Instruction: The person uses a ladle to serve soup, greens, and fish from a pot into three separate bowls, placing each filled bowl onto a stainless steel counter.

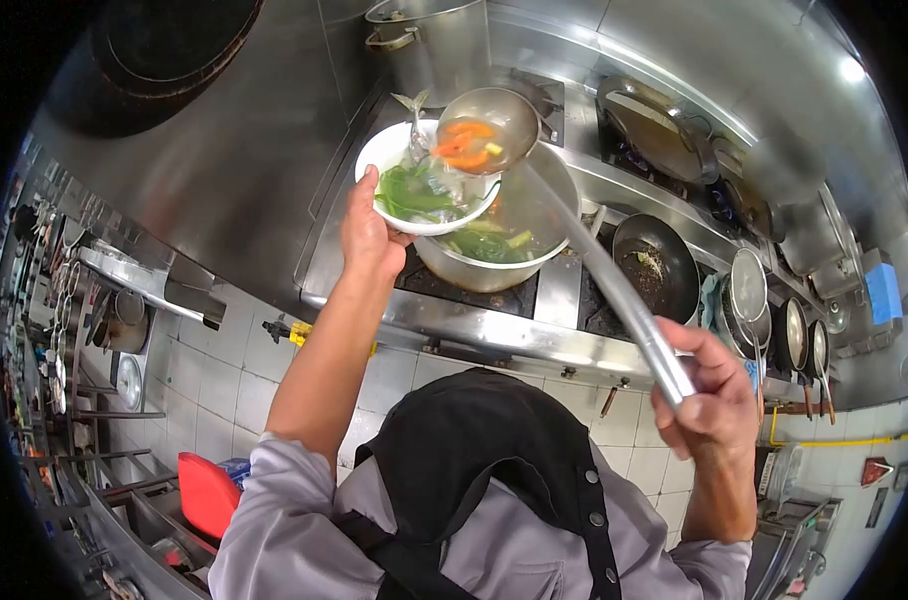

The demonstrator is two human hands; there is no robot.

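My left hand [370, 232] grips a white bowl [367, 160] by its near left side, over the rim of a large cooking pot [474, 272]. Green leaves [414, 192] lie in the bowl, and a fish tail [414, 105] sticks up past its far edge. In my right hand [712, 392] is the long metal handle of a ladle [509, 115]. The ladle's round cup is tilted above the bowl's right side, with orange carrot pieces [467, 142] and broth in it. More greens [489, 243] float in the pot's broth.
A tall steel stockpot [429, 50] stands behind the bowl. On the stove to the right are a dark wok [656, 268] and a large pan [649, 130]. Several pans and strainers [748, 285] hang at the far right. The stove's steel front edge [454, 335] runs before me.
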